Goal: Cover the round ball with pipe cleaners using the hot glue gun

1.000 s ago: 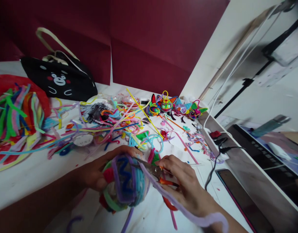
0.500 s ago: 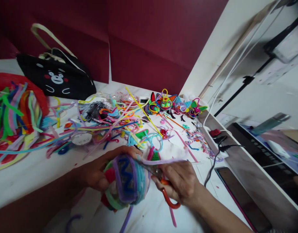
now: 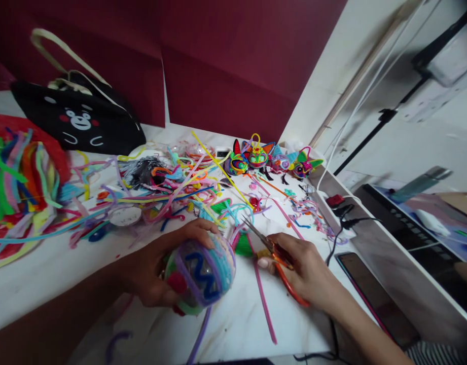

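My left hand point(image 3: 157, 268) wraps round a clear ball decorated with pipe cleaners point(image 3: 205, 276). A blue zigzag inside a purple border faces me, with pale blue and pink bands on its right and red and green on its left. To the right of the ball, my right hand point(image 3: 294, 263) holds orange-handled scissors point(image 3: 275, 251). Their blades point up and to the left, apart from the ball. A green and pink pipe-cleaner piece point(image 3: 243, 243) lies on the table just beyond the blades. One pink pipe cleaner point(image 3: 264, 299) lies between the hands.
Loose pipe cleaners point(image 3: 180, 195) cover the table's middle. Several decorated balls point(image 3: 258, 157) stand at the back. On the left are a bundle of colourful pipe cleaners point(image 3: 24, 177) and a black bag point(image 3: 81, 124). A phone point(image 3: 373, 294) and dark cables point(image 3: 337, 233) lie at right.
The scissors have come away from the ball, moving right with my right hand. The pale purple strip by the blades is out of sight there. My left hand has turned the ball slightly.
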### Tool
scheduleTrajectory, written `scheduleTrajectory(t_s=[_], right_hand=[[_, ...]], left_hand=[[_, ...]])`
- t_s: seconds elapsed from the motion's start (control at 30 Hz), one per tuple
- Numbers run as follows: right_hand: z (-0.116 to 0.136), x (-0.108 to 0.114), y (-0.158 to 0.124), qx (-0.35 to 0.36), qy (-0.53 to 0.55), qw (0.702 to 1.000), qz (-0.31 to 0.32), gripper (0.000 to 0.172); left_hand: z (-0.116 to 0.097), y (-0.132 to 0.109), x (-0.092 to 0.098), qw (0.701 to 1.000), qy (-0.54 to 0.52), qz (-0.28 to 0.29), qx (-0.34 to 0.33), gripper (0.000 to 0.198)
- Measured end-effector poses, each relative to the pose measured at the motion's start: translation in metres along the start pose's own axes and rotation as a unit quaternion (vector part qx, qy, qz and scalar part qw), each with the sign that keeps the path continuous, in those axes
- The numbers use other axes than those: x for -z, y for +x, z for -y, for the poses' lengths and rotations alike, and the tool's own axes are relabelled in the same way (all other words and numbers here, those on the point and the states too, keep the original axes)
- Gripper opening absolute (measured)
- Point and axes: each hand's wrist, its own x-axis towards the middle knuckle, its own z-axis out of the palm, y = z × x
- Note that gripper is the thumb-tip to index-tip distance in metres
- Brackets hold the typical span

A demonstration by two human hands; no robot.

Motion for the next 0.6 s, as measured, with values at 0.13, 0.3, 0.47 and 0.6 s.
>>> scheduleTrajectory(t_s=[0.13,0.3,0.47,0.6], right_hand=[[-0.024,0.003,-0.007,-0.111,-0.061,0.99,0.064,0.025],[-0.043,0.004,-0.009,-0.207,-0.165,0.961,0.076,0.027],[-0.063,0.016,-0.001,-0.239,-0.221,0.943,0.062,0.027],[-0.081,0.026,0.011,-0.239,-0.251,0.935,0.08,0.023]], left_hand=[[-0.007,0.006,-0.005,0.996,0.077,0.023,-0.03,0.07],[-0.009,0.01,-0.008,0.992,0.122,0.015,-0.039,0.066],[0.0,0.007,-0.002,0.994,0.102,0.002,-0.024,0.063],[0.005,0.005,-0.005,0.998,0.063,-0.018,-0.016,0.06]])
